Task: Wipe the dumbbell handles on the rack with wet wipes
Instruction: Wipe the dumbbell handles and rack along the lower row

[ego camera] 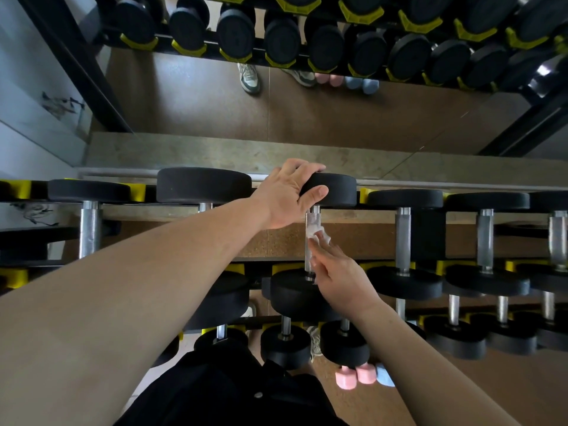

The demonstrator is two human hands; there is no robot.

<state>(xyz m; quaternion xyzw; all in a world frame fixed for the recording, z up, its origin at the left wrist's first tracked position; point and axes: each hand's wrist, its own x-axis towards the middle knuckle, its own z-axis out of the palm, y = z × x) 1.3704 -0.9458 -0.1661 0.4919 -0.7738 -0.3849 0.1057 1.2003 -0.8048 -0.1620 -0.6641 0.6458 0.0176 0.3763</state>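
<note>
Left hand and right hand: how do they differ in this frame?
The left hand grips the dumbbell's far head, fingers curled over its edge; the right hand holds a wet wipe against the handle. The left hand reaches farther out; the right hand lies closer in, beside the near head. Both are on the same dumbbell.

1. Both forearms on my feed are bare right down to the picture's lower edge.
2. The left hand and right hand are bare too.
3. Low centre, I see a black garment with one small round pale button.
4. Beside it I glimpse part of a pale grey sneaker.
</note>
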